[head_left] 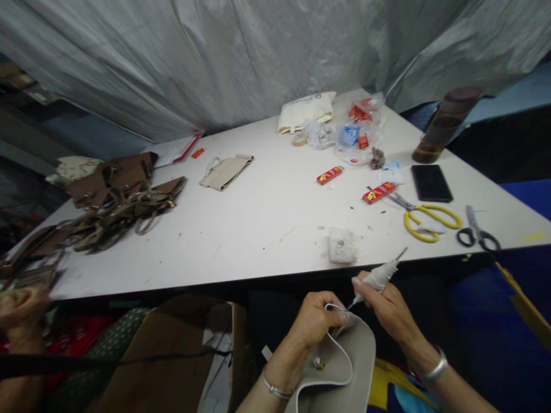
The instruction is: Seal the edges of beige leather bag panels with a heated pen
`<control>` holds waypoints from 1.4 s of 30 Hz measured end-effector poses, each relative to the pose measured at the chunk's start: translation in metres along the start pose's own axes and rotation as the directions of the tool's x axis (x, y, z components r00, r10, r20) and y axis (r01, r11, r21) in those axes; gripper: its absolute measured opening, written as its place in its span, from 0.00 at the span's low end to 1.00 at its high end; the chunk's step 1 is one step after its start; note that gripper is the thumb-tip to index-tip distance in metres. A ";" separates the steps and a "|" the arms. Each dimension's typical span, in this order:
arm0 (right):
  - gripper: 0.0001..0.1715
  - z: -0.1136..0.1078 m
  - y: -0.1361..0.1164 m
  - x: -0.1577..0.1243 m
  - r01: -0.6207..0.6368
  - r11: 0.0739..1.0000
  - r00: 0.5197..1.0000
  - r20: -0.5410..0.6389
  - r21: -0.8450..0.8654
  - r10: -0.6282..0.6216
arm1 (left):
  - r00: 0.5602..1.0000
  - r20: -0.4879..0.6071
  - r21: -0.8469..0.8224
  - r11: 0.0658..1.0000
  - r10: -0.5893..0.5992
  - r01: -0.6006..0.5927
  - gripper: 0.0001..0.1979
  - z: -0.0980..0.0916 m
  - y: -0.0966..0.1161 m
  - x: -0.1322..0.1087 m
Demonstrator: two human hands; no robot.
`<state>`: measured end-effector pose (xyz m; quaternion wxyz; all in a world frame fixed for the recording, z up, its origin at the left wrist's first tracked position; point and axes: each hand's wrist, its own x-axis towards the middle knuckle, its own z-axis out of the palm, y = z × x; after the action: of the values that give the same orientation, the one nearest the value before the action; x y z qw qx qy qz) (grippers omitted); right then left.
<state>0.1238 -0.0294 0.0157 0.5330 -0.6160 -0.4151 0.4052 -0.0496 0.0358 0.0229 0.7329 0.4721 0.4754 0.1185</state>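
My left hand point(307, 324) pinches the upper edge of a beige leather-like bag piece point(361, 355), which is folded over and hangs below the table edge. A small gold-coloured fitting point(318, 363) shows inside the fold. My right hand point(391, 310) is closed around an awl-like tool point(381, 276) with a white-wrapped handle. One thin metal end sticks up from the handle; the other points down to the bag piece's edge beside my left fingers. Whether that tip pierces the material cannot be made out.
On the white table point(241, 229) lie a white block point(342, 245), yellow-handled scissors point(430, 221), black-handled scissors point(477, 232), a phone point(431, 183) and small red boxes point(379, 193). A dark bottle point(445, 126) stands behind. Brown bags point(116, 178) and another person's hand point(21, 310) are left. Below is a cardboard box point(172, 350).
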 end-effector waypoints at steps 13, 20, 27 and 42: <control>0.17 -0.019 0.008 0.028 0.138 0.971 0.914 -0.353 -0.196 -0.202 | 0.989 -0.139 -0.333 0.943 -0.046 -0.003 0.16 -0.034 -0.005 -0.005; 0.16 -0.013 0.007 0.036 0.238 0.951 0.909 -0.299 -0.198 -0.290 | 0.988 -0.152 -0.321 0.947 -0.037 -0.014 0.17 -0.037 -0.004 -0.006; 0.15 -0.007 0.006 0.039 0.282 0.920 0.900 -0.255 -0.274 -0.352 | 0.991 -0.127 -0.289 0.957 -0.032 -0.006 0.17 -0.038 -0.004 -0.007; 0.21 0.000 0.002 0.002 0.030 0.994 0.992 0.122 0.109 -0.044 | 1.000 -0.010 -0.183 0.983 0.016 -0.017 0.16 -0.034 0.000 -0.008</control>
<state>0.1244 -0.0280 0.0134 0.5459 -0.5524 -0.4364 0.4544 -0.0815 0.0510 0.0240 0.7700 0.4063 0.4618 0.1697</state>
